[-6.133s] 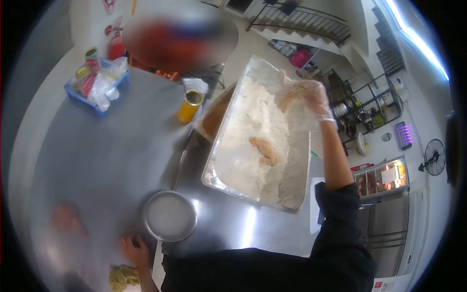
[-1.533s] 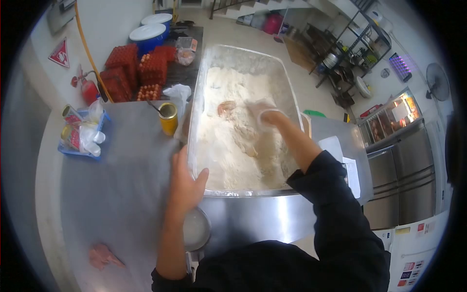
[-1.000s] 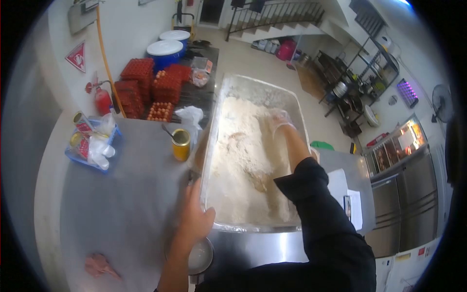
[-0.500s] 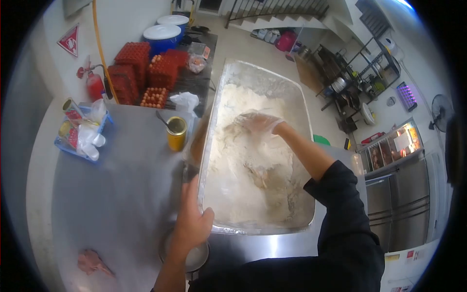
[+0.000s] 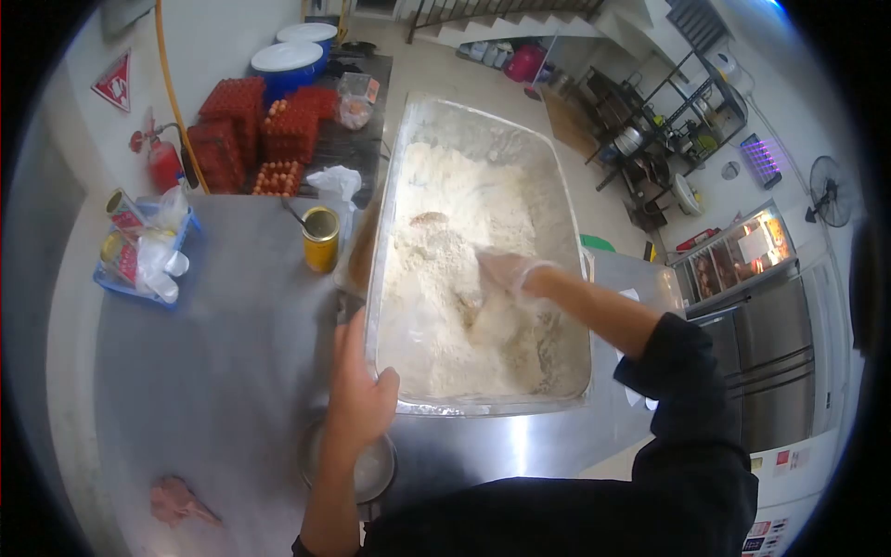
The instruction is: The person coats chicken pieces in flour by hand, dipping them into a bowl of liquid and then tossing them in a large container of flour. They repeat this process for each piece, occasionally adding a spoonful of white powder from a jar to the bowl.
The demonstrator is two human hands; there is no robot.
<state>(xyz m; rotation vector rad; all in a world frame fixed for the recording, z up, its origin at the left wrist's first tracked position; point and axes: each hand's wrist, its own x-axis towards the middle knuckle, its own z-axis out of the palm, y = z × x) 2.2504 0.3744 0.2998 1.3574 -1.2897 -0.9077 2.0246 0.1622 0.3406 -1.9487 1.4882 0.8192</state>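
As left hand gripped rectangular silver tray, gloved right hand, hold unclear, neared six o'clock, tan meat half-buried.

At the middle of the clock I count one metal tray with two hands at it, one left hand toward seven and one right hand near the centre. On the one counter there is one raw piece of meat at eight, one half-hidden round pan at seven, one yellow can at ten. Beyond are two blue buckets at eleven, one fire extinguisher at ten.
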